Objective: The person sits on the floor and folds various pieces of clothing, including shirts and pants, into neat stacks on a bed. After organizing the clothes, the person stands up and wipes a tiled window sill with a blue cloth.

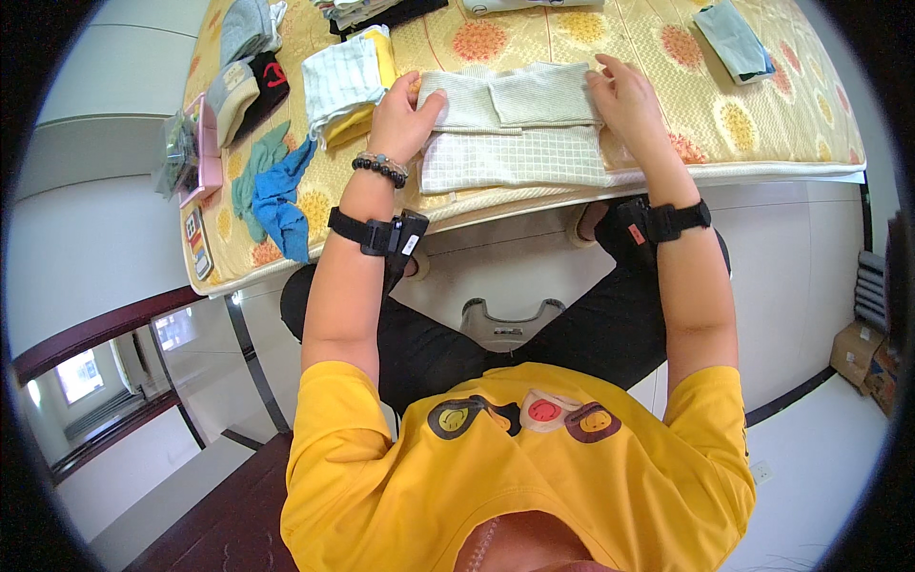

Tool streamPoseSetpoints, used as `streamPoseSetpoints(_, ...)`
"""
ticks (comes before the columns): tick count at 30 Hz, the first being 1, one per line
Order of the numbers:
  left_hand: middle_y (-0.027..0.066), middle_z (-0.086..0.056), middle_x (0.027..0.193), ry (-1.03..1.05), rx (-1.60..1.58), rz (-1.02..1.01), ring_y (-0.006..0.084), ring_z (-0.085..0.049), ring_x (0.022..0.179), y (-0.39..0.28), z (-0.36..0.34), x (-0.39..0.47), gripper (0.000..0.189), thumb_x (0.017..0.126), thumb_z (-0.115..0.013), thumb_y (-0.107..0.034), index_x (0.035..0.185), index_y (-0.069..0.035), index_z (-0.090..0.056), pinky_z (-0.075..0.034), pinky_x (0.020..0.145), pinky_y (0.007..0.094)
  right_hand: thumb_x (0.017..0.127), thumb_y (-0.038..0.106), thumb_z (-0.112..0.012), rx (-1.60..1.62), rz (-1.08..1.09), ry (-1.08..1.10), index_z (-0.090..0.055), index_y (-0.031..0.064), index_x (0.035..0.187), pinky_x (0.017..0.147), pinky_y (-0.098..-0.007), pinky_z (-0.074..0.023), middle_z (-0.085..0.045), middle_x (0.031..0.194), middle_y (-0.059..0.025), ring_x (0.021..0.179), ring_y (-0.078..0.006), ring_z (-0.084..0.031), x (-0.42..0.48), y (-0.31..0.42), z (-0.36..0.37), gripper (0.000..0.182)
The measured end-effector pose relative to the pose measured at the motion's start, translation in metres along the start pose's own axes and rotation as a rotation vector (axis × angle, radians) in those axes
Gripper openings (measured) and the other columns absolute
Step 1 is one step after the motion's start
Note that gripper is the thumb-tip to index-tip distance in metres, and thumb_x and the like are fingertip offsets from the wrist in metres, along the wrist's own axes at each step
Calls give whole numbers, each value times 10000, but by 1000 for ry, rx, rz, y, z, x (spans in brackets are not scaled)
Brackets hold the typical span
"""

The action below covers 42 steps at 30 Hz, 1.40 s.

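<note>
A folded light grey-green garment [512, 159] lies before me near the edge of the bed mattress [786, 154]. Its lower part has a pale check. Two striped flaps [547, 96] are turned inward across its far half and overlap near the middle. My left hand [404, 118] holds the left edge, thumb on top of the striped cloth, the other fingers partly hidden. At the far right corner, the thumb of my right hand [629, 100] touches the cloth. The fingers of that hand are bent and spread; whether they pinch the fabric is unclear.
Left of the garment lie folded white and yellow cloths [343, 82], a blue cloth [282, 200], a green cloth [250, 182], knit hats [239, 96], a pink box [207, 157] and a phone [199, 243]. A pale folded cloth [733, 39] is far right. A stool [507, 325] stands below.
</note>
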<state>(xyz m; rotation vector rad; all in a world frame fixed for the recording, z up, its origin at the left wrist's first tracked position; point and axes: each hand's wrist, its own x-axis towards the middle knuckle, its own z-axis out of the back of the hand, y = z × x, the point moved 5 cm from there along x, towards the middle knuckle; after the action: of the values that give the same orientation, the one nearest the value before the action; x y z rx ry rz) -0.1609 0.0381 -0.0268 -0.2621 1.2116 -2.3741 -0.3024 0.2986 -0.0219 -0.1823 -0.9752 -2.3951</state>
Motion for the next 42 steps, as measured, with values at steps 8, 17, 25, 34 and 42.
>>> streamPoseSetpoints(8,164,-595,1061,52,-331,81,174,-598,911,-8,-2,-1,627,739,-639,-34,1280,73,-340,-484,762,258,788,296,-550,49,-130,217,-507,59,1174,790,-421,-458,-615,946,-221,900,-373,-586,1,8,-14,455)
streamPoseSetpoints(17,125,-612,1034,-11,-354,98,151,-602,882,-7,-3,-6,651,718,-665,3,1278,64,-338,-490,762,252,763,257,-640,352,-227,134,-453,-16,1223,711,-343,-476,-619,855,-178,782,-278,-610,1,-10,-16,567)
streamPoseSetpoints(25,90,-622,1007,17,-545,234,141,-602,866,-3,-4,-11,403,719,-652,11,1104,44,-536,-482,760,244,778,197,-645,695,-437,452,-507,-63,1152,647,-241,-446,-606,889,-86,741,-122,-550,1,1,-13,476)
streamPoseSetpoints(34,62,-599,980,176,-407,-86,140,-572,887,-23,19,-41,205,690,-653,36,857,-44,-564,-465,793,274,729,-2,-560,592,-82,606,-561,0,907,771,-274,-424,-572,896,-61,841,-147,-534,-19,19,22,177)
streamPoseSetpoints(42,138,-537,1106,139,366,-508,326,-504,1036,-40,18,-88,135,659,-536,52,742,-54,-540,-420,867,342,671,-120,-448,100,267,562,-494,19,810,804,-301,-423,-528,998,-115,920,-278,-531,-55,36,34,202)
